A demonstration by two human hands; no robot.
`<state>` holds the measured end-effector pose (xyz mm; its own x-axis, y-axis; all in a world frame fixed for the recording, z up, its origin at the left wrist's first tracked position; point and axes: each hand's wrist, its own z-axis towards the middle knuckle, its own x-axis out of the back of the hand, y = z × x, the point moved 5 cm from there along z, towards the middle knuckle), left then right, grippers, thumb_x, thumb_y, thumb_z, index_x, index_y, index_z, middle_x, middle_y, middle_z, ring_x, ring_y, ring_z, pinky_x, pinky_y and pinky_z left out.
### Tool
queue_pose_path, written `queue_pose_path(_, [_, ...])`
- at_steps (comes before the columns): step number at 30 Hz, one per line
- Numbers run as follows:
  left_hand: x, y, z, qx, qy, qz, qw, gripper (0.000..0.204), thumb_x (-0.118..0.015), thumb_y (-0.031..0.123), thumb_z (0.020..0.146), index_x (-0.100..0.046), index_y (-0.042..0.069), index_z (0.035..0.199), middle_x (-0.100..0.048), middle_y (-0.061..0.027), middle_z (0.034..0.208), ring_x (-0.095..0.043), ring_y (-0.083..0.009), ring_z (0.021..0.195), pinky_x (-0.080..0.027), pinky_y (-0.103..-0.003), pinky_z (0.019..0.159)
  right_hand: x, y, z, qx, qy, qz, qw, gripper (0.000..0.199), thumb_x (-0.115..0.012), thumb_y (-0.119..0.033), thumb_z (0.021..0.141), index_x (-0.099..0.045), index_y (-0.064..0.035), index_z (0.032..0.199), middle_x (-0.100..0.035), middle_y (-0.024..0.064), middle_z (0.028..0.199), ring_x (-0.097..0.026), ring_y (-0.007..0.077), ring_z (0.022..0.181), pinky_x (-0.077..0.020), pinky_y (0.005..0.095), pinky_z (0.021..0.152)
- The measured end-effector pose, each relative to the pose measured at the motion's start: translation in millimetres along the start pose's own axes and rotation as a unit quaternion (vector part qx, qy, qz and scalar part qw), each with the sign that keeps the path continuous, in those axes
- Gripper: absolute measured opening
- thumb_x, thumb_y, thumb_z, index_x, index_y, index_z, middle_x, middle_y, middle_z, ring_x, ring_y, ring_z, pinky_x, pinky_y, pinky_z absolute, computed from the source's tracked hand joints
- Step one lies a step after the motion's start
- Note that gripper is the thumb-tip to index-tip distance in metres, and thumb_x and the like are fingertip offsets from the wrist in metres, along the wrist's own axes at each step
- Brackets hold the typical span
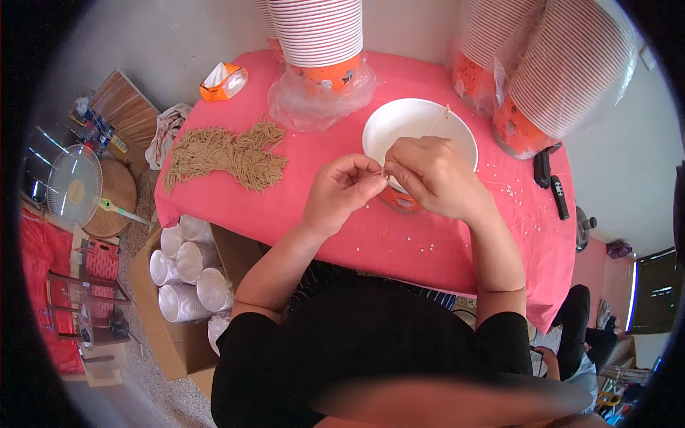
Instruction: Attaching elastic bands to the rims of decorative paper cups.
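Head view: a worktop draped in pink cloth [385,239] has its near edge right against the person, and bare cloth runs along the front-left side. Near the middle stands a round white-lined paper bucket with an orange outside [407,118], well in from every edge. Over its near rim the left hand [341,194] and right hand [439,175] meet, thumb and forefinger of each pinched together on a tiny item [385,173] — too small and too covered to identify. A thin tan strand [447,111] shows at the bucket's far rim; its lower end is hard to follow. Small white pellets [510,190] lie scattered toward the right edge, near a black-handled tool [559,196]. A loose tan cord bundle [228,157] sits by the left edge. Tall stacks of nested orange-and-white buckets stand at the far edge [321,43] and far-right corner [571,68], wrapped in clear plastic — their tops cut off, their orange printing too small to read.
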<state>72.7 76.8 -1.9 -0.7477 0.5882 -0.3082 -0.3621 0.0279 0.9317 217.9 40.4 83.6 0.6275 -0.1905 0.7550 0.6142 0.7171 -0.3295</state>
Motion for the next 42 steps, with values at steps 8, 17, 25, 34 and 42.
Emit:
queue_pose_path(8, [-3, 6, -1, -0.111, 0.012, 0.067, 0.991, 0.010, -0.063, -0.002, 0.089, -0.059, 0.004, 0.096, -0.057, 0.0029, 0.085, -0.051, -0.0013, 0.071, -0.042, -0.017, 0.061, -6, 4, -1, -0.018, -0.041, 0.077, 0.996, 0.012, -0.060, -0.010, 0.091, -0.059, -0.0006, 0.084, -0.060, 0.0148, 0.075, -0.060, 0.0343, 0.069, -0.0457, 0.0406, 0.062])
queue_pose_path(17, [-7, 12, -1, -0.216, -0.003, 0.130, 0.968, 0.011, -0.057, -0.003, 0.092, -0.053, 0.003, 0.100, -0.053, -0.0006, 0.093, -0.052, -0.0039, 0.076, -0.044, -0.019, 0.063, -17, 16, -4, -0.101, -0.118, 0.229, 0.961, 0.020, -0.055, -0.015, 0.098, -0.060, 0.0011, 0.088, -0.059, 0.0100, 0.073, -0.056, 0.0199, 0.067, -0.0460, 0.0322, 0.065])
queue_pose_path(25, [-7, 20, -1, -0.259, 0.006, 0.206, 0.944, 0.009, -0.057, -0.003, 0.092, -0.053, 0.002, 0.099, -0.056, -0.0009, 0.092, -0.053, -0.0033, 0.075, -0.044, -0.019, 0.062, -17, 20, -5, -0.140, -0.116, 0.230, 0.956, 0.020, -0.054, -0.015, 0.098, -0.060, 0.0014, 0.088, -0.063, 0.0096, 0.077, -0.060, 0.0181, 0.073, -0.0475, 0.0314, 0.069])
queue_pose_path(34, [-4, 11, 0, -0.159, -0.005, 0.113, 0.981, 0.008, -0.058, -0.001, 0.093, -0.055, 0.003, 0.098, -0.060, 0.0002, 0.089, -0.055, -0.0027, 0.076, -0.045, -0.019, 0.063, -18, 20, -6, -0.157, -0.126, 0.239, 0.950, 0.021, -0.054, -0.016, 0.098, -0.060, 0.0009, 0.088, -0.062, 0.0083, 0.075, -0.058, 0.0176, 0.070, -0.0470, 0.0316, 0.068])
queue_pose_path(42, [-3, 7, -1, -0.144, -0.027, 0.037, 0.989, 0.012, -0.063, 0.005, 0.094, -0.059, 0.001, 0.104, -0.062, -0.0007, 0.088, -0.057, -0.0033, 0.079, -0.044, -0.017, 0.063, -17, 20, -6, -0.176, -0.129, 0.274, 0.937, 0.022, -0.055, -0.017, 0.098, -0.059, 0.0002, 0.085, -0.055, 0.0052, 0.070, -0.051, 0.0120, 0.067, -0.0434, 0.0294, 0.063])
